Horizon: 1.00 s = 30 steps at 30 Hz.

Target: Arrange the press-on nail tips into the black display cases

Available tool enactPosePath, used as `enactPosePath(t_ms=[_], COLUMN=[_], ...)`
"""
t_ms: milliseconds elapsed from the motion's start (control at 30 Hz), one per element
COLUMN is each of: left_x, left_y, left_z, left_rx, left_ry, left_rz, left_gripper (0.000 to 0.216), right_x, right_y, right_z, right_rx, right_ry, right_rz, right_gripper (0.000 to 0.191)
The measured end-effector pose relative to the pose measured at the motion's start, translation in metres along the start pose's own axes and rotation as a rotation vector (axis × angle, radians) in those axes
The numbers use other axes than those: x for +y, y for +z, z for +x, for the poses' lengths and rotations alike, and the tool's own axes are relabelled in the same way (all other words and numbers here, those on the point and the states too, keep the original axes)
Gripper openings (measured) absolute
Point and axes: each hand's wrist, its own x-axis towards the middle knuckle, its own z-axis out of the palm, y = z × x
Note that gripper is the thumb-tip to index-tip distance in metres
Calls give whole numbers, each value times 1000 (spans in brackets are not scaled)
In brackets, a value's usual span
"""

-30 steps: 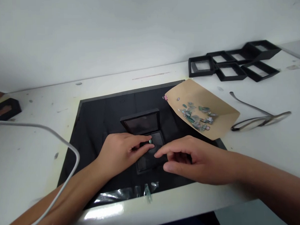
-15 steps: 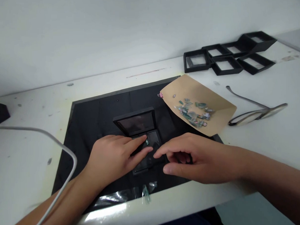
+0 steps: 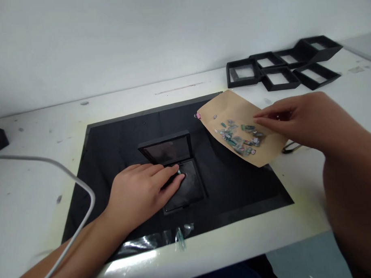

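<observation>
A black case [image 3: 187, 191] lies opened on a dark mat, its lid [image 3: 170, 149] tilted up at the back. On its base, a small green bead-like piece [image 3: 179, 171] sits between the thumb and index fingertips of my left hand [image 3: 138, 189], which is closed around it. My right hand [image 3: 297, 115] hovers over the right side of a brown paper sheet [image 3: 242, 106], thumb and index finger pinched together. Whether anything is in that pinch is too small to make out. Several green and pale small pieces [image 3: 237, 141] lie heaped on the paper near those fingertips.
A pink clip [image 3: 198, 115] grips the paper's left corner. Black open frames [image 3: 280, 79] stand at the back right. Glasses [image 3: 291, 148] lie partly behind my right hand. A white cable [image 3: 83, 185] crosses the left side. Clear plastic scraps [image 3: 180, 238] lie at the mat's front edge.
My right hand has moved from beside the case up and right to above the paper, its fingers drawn together. My left hand stays at the case with the green piece.
</observation>
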Motion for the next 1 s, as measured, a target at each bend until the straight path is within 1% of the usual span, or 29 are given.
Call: enactPosePath(t_ms=[100, 133, 200, 333, 567, 667, 733, 833, 900, 1000], left_x=[1, 1, 1, 1, 1, 1, 2, 1, 1, -1], left_y=[-1, -1, 0, 2, 6, 6, 5, 5, 6, 7], left_z=[1, 1, 1, 1, -1, -2, -1, -1, -1, -2], left_rx=[26, 32, 38, 28, 26, 22, 19, 19, 16, 0], left_ry=[8, 7, 1, -19, -50, -58, -66, -85, -94, -100], left_rz=[54, 65, 77, 62, 32, 28, 29, 28, 18, -9], left_gripper=[26, 26, 28, 30, 33, 34, 34, 32, 30, 29], right_x=[4, 4, 1, -5, -18, -23, -25, -23, -22, -23], right_y=[4, 6, 10, 15, 18, 21, 22, 21, 18, 14], right_z=[6, 7, 8, 11, 7, 6, 6, 5, 4, -1], right_rx=[-116, -147, -174, -147, -119, -96, -77, -48, -22, 11], right_ry=[32, 16, -48, -143, -138, -145, -142, -126, -119, -132], right_rz=[-41, -56, -94, -150, -163, -147, -111, 5, 135, 403], right_gripper=[25, 26, 20, 8, 7, 15, 20, 14, 11, 17])
